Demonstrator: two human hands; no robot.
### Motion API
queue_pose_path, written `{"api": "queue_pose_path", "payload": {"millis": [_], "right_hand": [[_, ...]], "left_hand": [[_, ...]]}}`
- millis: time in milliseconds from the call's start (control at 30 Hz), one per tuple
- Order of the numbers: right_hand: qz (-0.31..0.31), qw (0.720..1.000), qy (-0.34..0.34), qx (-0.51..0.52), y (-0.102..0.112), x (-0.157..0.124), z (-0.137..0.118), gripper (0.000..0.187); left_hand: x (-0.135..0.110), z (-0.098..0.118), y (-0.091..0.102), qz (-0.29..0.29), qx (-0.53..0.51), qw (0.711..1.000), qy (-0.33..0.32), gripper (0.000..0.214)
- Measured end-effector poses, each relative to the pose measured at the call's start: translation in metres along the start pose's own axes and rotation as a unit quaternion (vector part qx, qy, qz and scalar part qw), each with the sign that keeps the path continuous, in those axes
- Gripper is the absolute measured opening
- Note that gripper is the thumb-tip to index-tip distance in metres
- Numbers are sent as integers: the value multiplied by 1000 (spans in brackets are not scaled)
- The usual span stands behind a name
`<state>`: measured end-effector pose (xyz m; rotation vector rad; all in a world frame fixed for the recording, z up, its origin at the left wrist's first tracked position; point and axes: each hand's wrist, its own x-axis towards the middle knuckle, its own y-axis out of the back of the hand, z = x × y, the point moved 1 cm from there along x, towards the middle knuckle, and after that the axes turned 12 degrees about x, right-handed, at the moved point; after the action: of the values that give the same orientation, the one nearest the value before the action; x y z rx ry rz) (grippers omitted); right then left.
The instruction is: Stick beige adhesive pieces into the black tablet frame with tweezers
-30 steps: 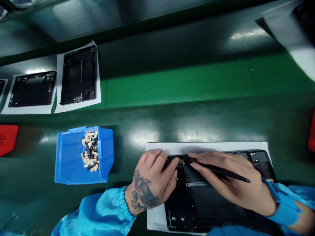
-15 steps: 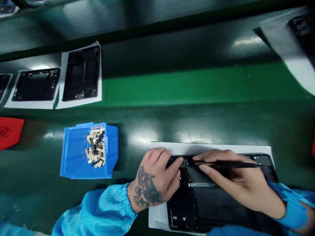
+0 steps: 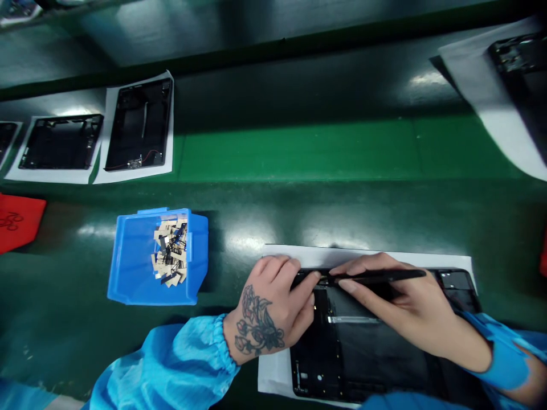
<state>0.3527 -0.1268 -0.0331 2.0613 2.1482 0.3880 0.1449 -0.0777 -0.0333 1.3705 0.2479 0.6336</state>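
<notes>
A black tablet back housing [image 3: 384, 353] lies on white sheet [image 3: 273, 373] in front of me. My left hand [image 3: 267, 310] rests over its upper left corner, index fingertip pressed down at the inner edge, the other fingers curled. In my right hand [image 3: 405, 310], black tweezers [image 3: 384, 277] are pinched between thumb and fingers, pointing left. Their tips meet the housing beside my left index finger. Whatever small part lies under the tips is too hidden to tell. A silvery strip [image 3: 352, 320] runs across the housing.
A blue bin [image 3: 137, 256] with several small cream and black pieces [image 3: 171, 256] stands left of my hands. More black housings [image 3: 141, 125] on white sheets lie along the back left, another [image 3: 523, 74] at the upper right. A red object [image 3: 19, 222] sits at the left edge.
The tweezers have turned in my right hand, their back end now farther left and slightly higher. My left hand keeps its place on the corner. The view has shifted a little.
</notes>
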Motion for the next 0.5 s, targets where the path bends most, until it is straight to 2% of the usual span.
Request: {"api": "queue_pose_path", "payload": {"millis": [133, 267, 500], "right_hand": [[-18, 997, -66, 29, 1, 2, 2, 5], [-17, 991, -99, 83, 5, 3, 0, 10], [110, 973, -115, 165, 9, 11, -6, 27]], "left_hand": [[0, -1, -1, -7, -1, 1000, 0, 32], [1, -1, -1, -6, 10, 1000, -4, 33], [-1, 3, -2, -21, 36, 999, -10, 39]]}}
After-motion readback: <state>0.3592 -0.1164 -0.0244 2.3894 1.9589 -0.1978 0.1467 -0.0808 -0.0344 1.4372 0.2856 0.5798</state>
